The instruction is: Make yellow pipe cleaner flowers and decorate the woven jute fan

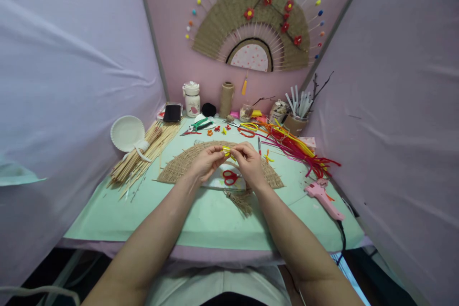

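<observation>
Between the fingertips of both hands is a small bent yellow pipe cleaner. My left hand pinches it from one side, and my right hand pinches it from the other; fingers partly cover it. Below them lies a woven straw fan with thin sticks poking out along its edge. Red-handled scissors rest on the fan's pale centre, their blades partly hidden by my right hand. A straw tassel hangs at the fan's lower edge.
A pink glue gun with a cord and a bundle of red and yellow pipe cleaners lie right. Bundled sticks lie left. Green pliers and yellow scissors sit behind the fan. A larger fan hangs on the wall.
</observation>
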The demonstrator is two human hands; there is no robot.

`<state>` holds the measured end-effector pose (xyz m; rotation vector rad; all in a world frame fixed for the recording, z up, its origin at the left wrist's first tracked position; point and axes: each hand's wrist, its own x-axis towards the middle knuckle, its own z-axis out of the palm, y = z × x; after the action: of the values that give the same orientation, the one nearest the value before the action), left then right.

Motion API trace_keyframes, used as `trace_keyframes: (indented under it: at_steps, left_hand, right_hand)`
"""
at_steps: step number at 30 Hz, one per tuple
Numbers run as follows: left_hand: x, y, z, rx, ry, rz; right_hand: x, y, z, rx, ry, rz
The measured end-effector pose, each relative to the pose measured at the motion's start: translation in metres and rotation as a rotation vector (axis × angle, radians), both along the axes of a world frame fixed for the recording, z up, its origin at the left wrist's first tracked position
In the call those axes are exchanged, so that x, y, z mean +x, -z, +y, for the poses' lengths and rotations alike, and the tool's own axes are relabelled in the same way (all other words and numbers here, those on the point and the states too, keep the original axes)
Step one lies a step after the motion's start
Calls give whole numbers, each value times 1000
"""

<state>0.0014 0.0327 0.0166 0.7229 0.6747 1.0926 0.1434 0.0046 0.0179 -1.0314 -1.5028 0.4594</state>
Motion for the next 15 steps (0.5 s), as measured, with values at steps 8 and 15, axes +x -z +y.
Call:
trace_keyframes:
  at_steps: [8, 15]
  left_hand:
    - [1, -1, -2, 32, 6, 1]
    - [2, 0, -4, 83, 23, 64]
  right_hand:
    - [-1, 1, 0, 25, -36, -57]
    - [2, 3, 5, -35, -9, -12]
